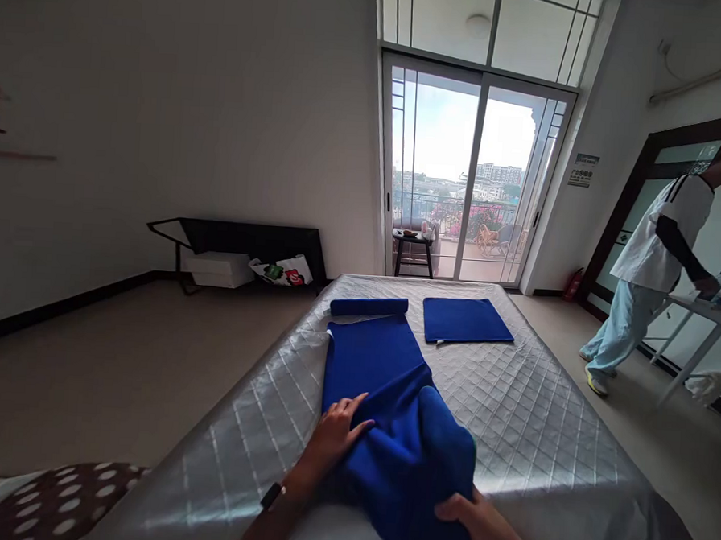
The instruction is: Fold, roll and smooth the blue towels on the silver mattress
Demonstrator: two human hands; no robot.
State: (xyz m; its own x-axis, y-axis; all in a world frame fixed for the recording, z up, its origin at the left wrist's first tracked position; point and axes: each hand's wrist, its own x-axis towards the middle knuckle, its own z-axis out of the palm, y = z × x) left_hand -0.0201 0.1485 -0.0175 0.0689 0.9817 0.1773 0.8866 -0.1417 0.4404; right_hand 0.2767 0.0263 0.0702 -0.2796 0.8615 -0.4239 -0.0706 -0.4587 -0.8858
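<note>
Nearest: right hand [485, 525] pinches the blue cloth [371, 363] at its near right edge, thumb uppermost. Left hand [335, 436] lies on the cloth's left side, fingers loosely spread, gripping nothing visibly. Cloth sits mid-bed, far part flat, near part bunched. Likely trouble: a sideways pull by the right hand under a light left palm could skew the flat part or set creases. Beyond: rolled blue cloth [369, 307], just past its far end; a forward shove could nudge it. Folded blue cloth [468, 321] to the right, apart.
</note>
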